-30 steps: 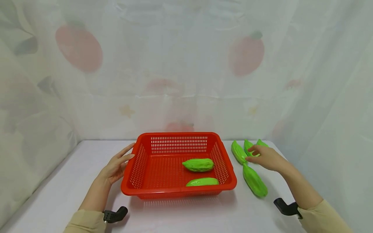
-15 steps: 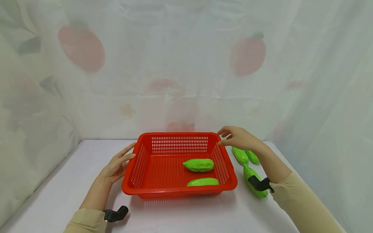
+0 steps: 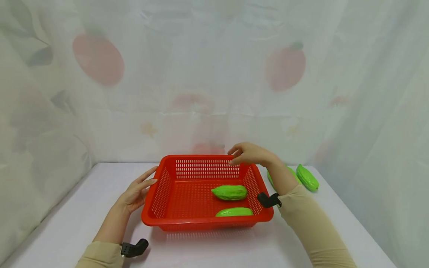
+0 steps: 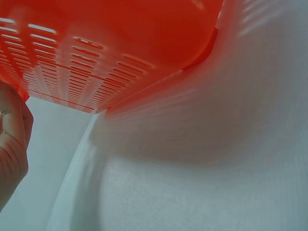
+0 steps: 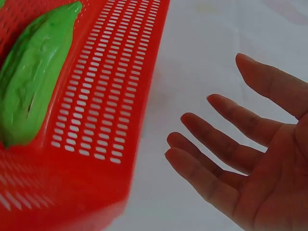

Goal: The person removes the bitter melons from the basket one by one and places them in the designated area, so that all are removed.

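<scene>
A red slotted plastic basket (image 3: 191, 190) stands mid-table in the head view. Two green bitter melons lie in its right part: one whole bitter melon (image 3: 229, 192) and a nearer bitter melon (image 3: 234, 212) partly covered by the front rim. My left hand (image 3: 137, 191) holds the basket's left rim, thumb and forefinger at the edge; the left wrist view shows its bent fingers (image 4: 14, 120) beside the basket's slotted wall. Over the basket's far right corner is my right hand (image 3: 249, 153). In the right wrist view its fingers (image 5: 226, 154) spread apart, holding nothing.
Right of the basket, a bitter melon (image 3: 307, 178) lies near the table's back right corner. Other bitter melons there are partly hidden behind my right forearm (image 3: 285, 176). A patterned white curtain (image 3: 207, 74) hangs behind the white table (image 3: 201, 253).
My right hand has moved left from above the bitter melons on the table to over the basket's far right corner. The left hand keeps its place on the rim.
</scene>
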A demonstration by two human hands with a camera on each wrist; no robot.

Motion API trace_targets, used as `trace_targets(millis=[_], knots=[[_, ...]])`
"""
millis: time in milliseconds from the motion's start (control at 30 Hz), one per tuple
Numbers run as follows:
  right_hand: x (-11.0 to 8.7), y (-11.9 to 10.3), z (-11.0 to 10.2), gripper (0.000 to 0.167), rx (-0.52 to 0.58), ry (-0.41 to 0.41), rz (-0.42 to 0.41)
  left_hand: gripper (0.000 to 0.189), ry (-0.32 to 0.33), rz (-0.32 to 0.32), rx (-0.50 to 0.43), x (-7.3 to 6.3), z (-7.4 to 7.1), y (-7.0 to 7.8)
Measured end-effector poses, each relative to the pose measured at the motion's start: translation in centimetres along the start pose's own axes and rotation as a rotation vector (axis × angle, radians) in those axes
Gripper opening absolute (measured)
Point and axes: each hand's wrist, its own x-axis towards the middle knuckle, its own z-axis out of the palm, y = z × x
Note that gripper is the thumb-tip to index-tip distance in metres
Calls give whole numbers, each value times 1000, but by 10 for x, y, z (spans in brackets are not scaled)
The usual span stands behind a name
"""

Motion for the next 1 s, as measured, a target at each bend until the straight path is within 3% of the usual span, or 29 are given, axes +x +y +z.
trace_targets(millis=[267,600,1000], knots=[[28,1,16,52,129,-67,61,68,-28,2,-6,1,-1,0],[56,10,33,49,255,-130,70,67,-43,15,2,3,-4,-3],[58,23,48,54,312,-22,160,67,-28,16,6,3,-5,-2]])
